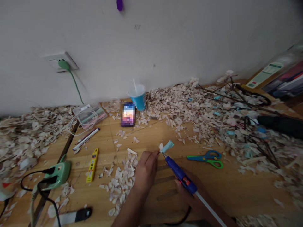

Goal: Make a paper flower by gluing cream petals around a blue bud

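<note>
Pale shell flakes (180, 104) littered the wooden counter (151, 138) along the white wall, and near its front edge the left hand (145, 171) pinched a small blue-and-white piece (166, 146) while the right hand (191, 192), fingers wrapped shut, held the blue glue gun (180, 175) with its nozzle touching that piece, gluing apparently under way and most flakes unused.

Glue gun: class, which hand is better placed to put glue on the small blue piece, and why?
Right. The right hand grips the glue gun, nozzle at the blue piece, which the left hand pinches.
</note>
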Motion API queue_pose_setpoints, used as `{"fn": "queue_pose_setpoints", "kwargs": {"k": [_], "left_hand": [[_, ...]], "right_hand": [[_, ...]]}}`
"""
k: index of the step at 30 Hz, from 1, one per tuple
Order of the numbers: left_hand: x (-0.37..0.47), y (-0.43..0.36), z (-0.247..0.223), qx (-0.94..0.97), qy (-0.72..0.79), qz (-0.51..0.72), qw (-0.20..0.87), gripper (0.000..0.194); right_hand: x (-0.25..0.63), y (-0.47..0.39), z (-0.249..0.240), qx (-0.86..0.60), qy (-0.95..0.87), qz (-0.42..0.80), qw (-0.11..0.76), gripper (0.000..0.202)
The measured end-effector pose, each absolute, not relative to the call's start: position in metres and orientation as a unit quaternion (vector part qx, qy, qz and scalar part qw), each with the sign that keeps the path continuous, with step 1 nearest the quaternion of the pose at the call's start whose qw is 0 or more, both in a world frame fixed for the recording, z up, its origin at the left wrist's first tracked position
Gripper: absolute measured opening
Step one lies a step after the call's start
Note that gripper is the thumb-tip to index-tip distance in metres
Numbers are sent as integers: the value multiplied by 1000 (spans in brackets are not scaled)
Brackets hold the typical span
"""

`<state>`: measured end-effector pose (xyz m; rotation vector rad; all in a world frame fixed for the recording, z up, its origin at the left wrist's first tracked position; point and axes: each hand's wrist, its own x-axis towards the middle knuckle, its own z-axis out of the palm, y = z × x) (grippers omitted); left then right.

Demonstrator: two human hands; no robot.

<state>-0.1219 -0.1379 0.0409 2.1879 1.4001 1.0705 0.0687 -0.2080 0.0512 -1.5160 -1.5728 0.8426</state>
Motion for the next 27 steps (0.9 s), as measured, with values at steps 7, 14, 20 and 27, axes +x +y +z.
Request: {"fn": "queue_pose_setpoints", "kwargs": {"k": [7, 14, 20, 27], "left_hand": [[-122, -137, 46, 764, 502, 375, 154, 26], [-120, -137, 49, 766, 505, 370, 149, 24], [-120, -135, 48, 761, 514, 369, 142, 23], [-120, -136, 47, 761, 517, 364, 145, 23]], "right_hand": [[72, -207, 50, -592, -619, 337, 391, 19], [71, -207, 50, -594, -623, 341, 378, 24], [70, -208, 52, -598, -625, 333, 376, 22], [70, -208, 49, -600, -629, 322, 374, 23]]}}
